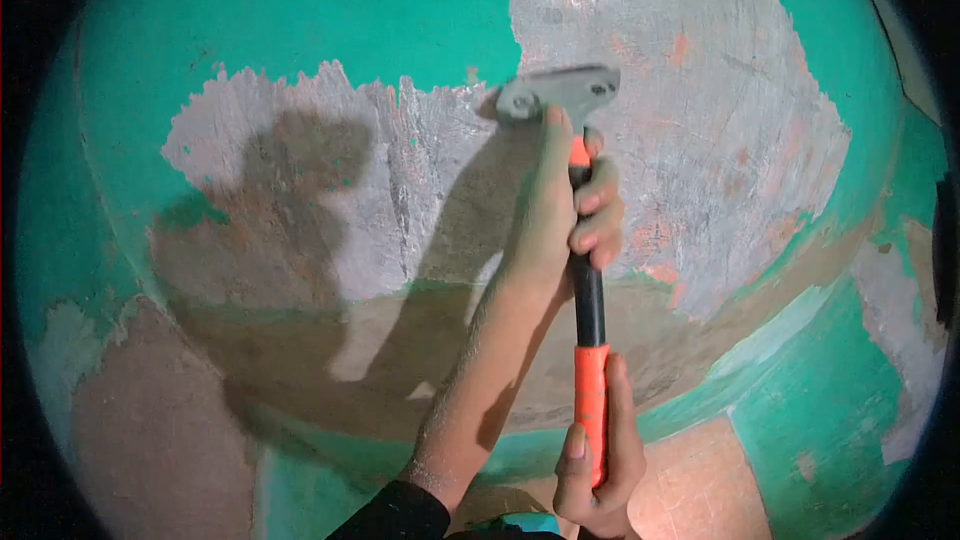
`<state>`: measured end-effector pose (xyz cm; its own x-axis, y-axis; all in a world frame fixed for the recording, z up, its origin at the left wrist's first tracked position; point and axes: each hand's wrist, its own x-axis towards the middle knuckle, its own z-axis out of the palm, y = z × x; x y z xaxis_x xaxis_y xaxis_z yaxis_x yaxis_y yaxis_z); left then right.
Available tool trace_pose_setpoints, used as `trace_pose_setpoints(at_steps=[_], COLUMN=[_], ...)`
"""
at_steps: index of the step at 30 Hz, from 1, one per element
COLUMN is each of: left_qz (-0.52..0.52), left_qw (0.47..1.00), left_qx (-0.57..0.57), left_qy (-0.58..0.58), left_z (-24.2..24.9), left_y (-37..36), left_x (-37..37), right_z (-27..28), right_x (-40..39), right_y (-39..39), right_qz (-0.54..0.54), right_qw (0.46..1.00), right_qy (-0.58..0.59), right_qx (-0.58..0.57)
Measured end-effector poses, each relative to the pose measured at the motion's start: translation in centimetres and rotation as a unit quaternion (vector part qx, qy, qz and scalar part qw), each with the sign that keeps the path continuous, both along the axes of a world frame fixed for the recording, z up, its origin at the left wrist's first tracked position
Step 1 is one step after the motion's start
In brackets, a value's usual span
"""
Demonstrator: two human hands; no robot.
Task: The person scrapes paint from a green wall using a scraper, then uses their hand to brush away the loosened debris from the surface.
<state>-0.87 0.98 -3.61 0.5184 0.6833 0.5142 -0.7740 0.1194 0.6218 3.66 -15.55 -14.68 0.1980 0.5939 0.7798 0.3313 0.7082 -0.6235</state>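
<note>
A long-handled scraper (590,310) with a grey metal head and an orange and black handle is held upright against the wall. My left hand (570,205) is wrapped round the upper part of the handle, its thumb pressed on the head. Lower down, my right hand (605,470) grips the orange end of the handle. The scraper's head lies at the ragged border between green paint (400,10) and bare grey wall (690,140). Its blade edge is blurred.
The wall's lower band (500,360) is brownish. Below it are a tiled patch (700,480) at the bottom right and more peeling green surface (820,420) at the right. Shadows fall over the left and middle of the wall.
</note>
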Motion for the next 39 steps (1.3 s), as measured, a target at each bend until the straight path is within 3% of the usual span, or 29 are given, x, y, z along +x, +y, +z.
trace_pose_setpoints(at_steps=[3, 6, 10, 11, 14, 18, 21, 26, 28, 30, 31, 34, 39], left_qz=[0.000, 0.008, 0.021, 0.011, -0.002, 0.004, -0.028, 0.001, 0.010, 0.016, 0.020, 0.025, 0.017], left_qw=[1.000, 1.000, 1.000, 1.000, 1.000, 0.999, 0.999, 0.999, 1.000, 1.000, 1.000, 0.999, 1.000], left_qx=[-0.011, -0.005, 0.019, 0.011, 0.007, 0.002, 0.004, -0.015, -0.006, 0.007, 0.013, 0.013, 0.007], left_qy=[0.009, -0.010, -0.008, -0.004, -0.021, -0.040, -0.039, -0.031, -0.012, -0.007, -0.009, -0.017, 0.020], left_z=[-0.5, 1.0, 1.0, 0.2, 0.5, 1.4, 0.2, 1.0, 0.0, 0.0, 0.4, 0.9, -0.6], left_y=[-0.4, -0.1, 0.1, -0.1, -0.1, 0.0, 0.2, -0.2, 0.1, 0.3, 0.4, 0.1, -0.2], left_x=[0.1, 0.2, 0.5, 0.5, 0.6, 0.7, 0.5, 0.6, 0.4, 0.5, 0.4, 0.4, 0.4], right_z=[-0.4, 0.9, 0.9, 0.0, 1.4, 2.8, 1.3, 0.9, 0.1, -0.5, 0.0, 1.1, -0.3], right_x=[0.2, -0.1, 0.6, 0.9, 1.1, 1.4, 1.9, 1.0, 1.3, 1.8, 1.8, 1.3, 1.3], right_y=[-0.7, 0.5, -0.4, -0.2, -1.0, -0.9, -1.3, -0.6, -0.3, -0.1, 0.5, 0.4, 0.1], right_qz=[0.015, -0.008, -0.050, -0.105, -0.004, -0.034, 0.002, -0.164, -0.146, -0.059, -0.018, -0.046, -0.043], right_qw=[1.000, 0.998, 0.994, 0.993, 1.000, 0.998, 0.995, 0.976, 0.980, 0.993, 0.995, 0.990, 0.994], right_qy=[0.003, 0.013, 0.039, -0.017, -0.014, -0.045, -0.059, -0.141, -0.138, -0.090, -0.086, -0.100, -0.085], right_qx=[-0.011, 0.057, -0.088, -0.043, -0.006, -0.005, -0.084, 0.017, -0.002, -0.050, 0.040, 0.085, 0.056])
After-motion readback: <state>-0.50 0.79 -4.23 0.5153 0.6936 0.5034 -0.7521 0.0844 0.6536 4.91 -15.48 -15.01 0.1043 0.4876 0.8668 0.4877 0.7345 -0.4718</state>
